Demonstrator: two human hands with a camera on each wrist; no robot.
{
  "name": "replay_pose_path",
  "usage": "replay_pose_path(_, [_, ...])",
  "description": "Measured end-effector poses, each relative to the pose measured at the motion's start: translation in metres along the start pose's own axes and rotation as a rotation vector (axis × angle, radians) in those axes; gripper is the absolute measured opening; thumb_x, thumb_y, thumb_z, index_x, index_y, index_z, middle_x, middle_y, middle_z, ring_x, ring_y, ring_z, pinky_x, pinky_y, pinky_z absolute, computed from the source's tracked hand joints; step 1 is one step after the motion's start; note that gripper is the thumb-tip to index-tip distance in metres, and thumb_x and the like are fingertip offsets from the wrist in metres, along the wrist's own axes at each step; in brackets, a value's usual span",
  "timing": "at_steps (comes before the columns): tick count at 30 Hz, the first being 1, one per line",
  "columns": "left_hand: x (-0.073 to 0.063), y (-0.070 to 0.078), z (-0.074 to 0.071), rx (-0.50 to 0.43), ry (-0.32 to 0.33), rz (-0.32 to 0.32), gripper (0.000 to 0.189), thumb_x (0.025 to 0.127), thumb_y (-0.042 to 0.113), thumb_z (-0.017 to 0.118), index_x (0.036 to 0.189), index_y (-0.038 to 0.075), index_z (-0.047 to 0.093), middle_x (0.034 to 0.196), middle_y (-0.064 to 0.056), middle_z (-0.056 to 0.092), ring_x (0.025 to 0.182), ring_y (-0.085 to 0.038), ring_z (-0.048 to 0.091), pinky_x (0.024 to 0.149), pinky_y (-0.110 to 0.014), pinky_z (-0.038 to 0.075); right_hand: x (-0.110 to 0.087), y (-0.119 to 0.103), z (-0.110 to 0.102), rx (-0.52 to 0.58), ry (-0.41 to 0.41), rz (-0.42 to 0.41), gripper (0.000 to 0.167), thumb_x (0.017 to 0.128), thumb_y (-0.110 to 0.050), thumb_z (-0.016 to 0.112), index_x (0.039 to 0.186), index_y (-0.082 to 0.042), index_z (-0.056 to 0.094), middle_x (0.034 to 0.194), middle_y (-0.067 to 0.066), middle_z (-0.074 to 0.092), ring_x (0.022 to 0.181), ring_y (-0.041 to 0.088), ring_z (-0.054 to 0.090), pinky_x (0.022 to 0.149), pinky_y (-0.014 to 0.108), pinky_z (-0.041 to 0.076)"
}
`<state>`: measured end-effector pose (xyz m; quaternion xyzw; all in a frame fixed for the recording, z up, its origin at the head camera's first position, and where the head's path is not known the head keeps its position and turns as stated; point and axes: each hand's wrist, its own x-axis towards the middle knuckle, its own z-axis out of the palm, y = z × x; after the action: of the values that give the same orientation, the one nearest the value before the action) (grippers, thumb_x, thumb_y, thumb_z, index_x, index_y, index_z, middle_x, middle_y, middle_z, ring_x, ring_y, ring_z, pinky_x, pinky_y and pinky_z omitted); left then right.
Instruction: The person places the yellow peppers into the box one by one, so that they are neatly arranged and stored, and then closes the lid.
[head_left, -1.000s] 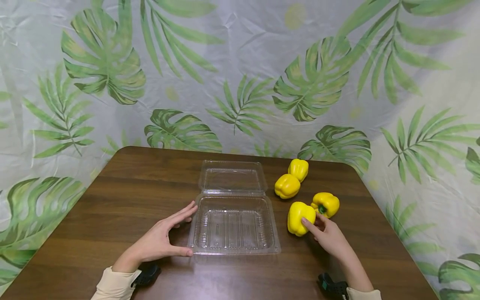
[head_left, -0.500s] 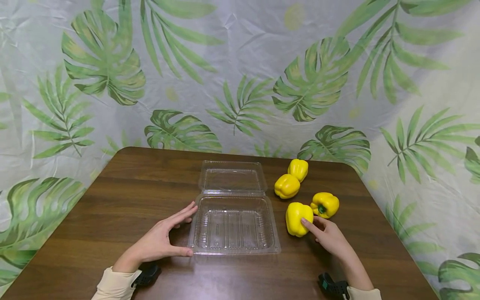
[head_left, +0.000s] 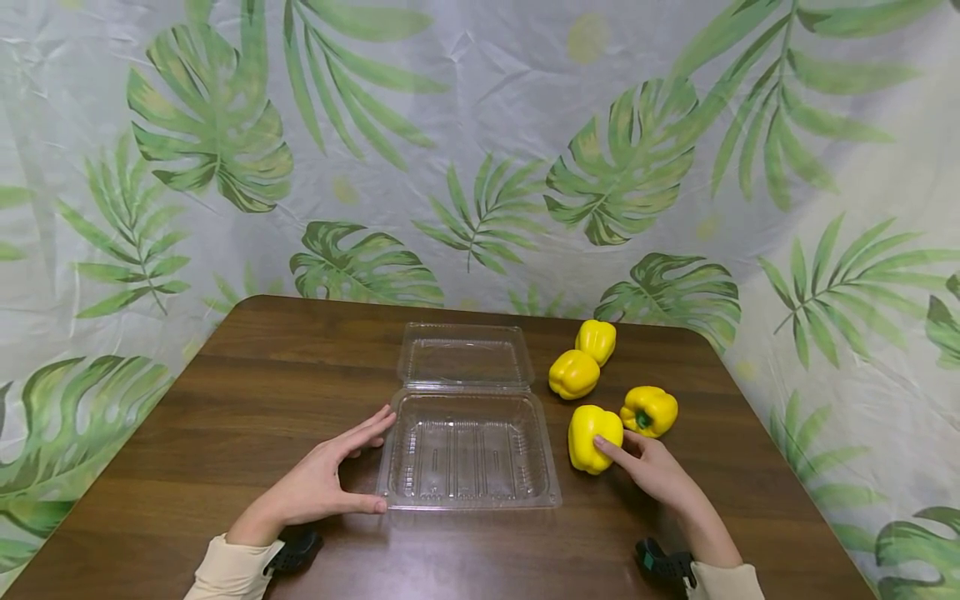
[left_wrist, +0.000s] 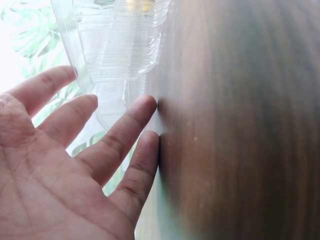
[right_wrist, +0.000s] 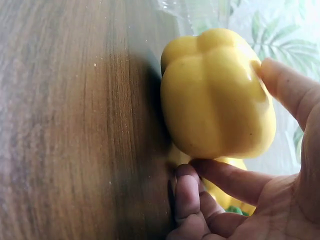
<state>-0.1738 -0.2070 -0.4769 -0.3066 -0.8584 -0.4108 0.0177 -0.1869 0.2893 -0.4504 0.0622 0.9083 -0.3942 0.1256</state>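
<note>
My left hand (head_left: 321, 483) lies at the left side of a clear plastic clamshell container (head_left: 557, 467), fingers spread and thumb at its near left corner. In the left wrist view the fingertips (left_wrist: 146, 104) meet the container's rim and the wooden table. My right hand (head_left: 654, 471) holds a yellow bell pepper (head_left: 595, 440) just right of the container. In the right wrist view the thumb presses one side of this bell pepper (right_wrist: 215, 95) and the index finger another, with the remaining fingers curled near the table. Whether the pepper touches the table is hard to tell.
The container's lid (head_left: 465, 354) lies folded back, away from me. Behind the held one sits a stemmed yellow bell pepper (head_left: 651, 411). Two more, a nearer bell pepper (head_left: 573, 374) and a farther bell pepper (head_left: 597, 341), touch each other near the lid. A leaf-patterned cloth (head_left: 480, 125) hangs behind the table.
My right hand and its bell pepper have shifted slightly left, toward the container, leaving a gap to the stemmed pepper. My left hand and the container have stayed put.
</note>
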Motion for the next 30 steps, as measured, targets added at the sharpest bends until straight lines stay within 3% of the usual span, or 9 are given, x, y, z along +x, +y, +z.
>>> replay_pose_path(5, [-0.001,-0.0005,-0.0001,-0.011,-0.003,-0.004,0.108,0.077,0.042,0.098,0.167,0.018,0.042,0.176,-0.009,0.035,0.132,-0.008,0.063,0.115,-0.021,0.043,0.0025,-0.0022,0.0,-0.01,-0.008,0.011,0.091,0.103,-0.064,0.06,0.158,0.007,0.044,0.154,0.029,0.055,0.136,0.04,0.055,0.114,0.063,0.046])
replay_pose_path(10, [-0.0012,-0.0001,-0.0007,-0.01,-0.005,-0.01,0.108,0.078,0.043,0.097,0.167,0.018,0.041,0.176,-0.008,0.035,0.133,-0.009,0.063,0.115,-0.024,0.044,0.0034,-0.0031,0.0005,0.003,-0.002,0.011,0.093,0.101,-0.064,0.063,0.157,0.008,0.043,0.151,0.028,0.057,0.132,0.037,0.057,0.109,0.056,0.051])
replay_pose_path(20, [-0.0006,0.0006,-0.0008,0.001,-0.005,-0.004,0.109,0.077,0.044,0.097,0.167,0.018,0.041,0.176,-0.008,0.035,0.132,-0.01,0.064,0.115,-0.026,0.046,0.0031,-0.0035,0.0004,0.109,0.021,0.017,0.09,0.101,-0.055,0.07,0.157,0.006,0.037,0.141,0.024,0.062,0.112,0.026,0.061,0.082,0.031,0.053])
replay_pose_path(27, [-0.0005,0.0012,-0.0007,0.007,-0.004,-0.005,0.109,0.077,0.043,0.098,0.167,0.019,0.041,0.176,-0.007,0.035,0.132,-0.009,0.064,0.115,-0.028,0.046,0.0027,-0.003,-0.0014,0.168,0.004,-0.005,0.094,0.103,-0.053,0.068,0.163,0.005,0.024,0.156,0.032,0.053,0.124,0.026,0.066,0.097,0.034,0.062])
replay_pose_path(30, [-0.0004,0.0015,-0.0011,0.012,-0.006,-0.01,0.109,0.077,0.043,0.097,0.167,0.019,0.041,0.176,-0.007,0.035,0.132,-0.009,0.064,0.114,-0.03,0.047,0.0023,-0.0033,-0.0014,0.19,0.0,-0.014,0.093,0.104,-0.049,0.069,0.164,0.004,0.021,0.157,0.033,0.052,0.125,0.025,0.066,0.097,0.033,0.062])
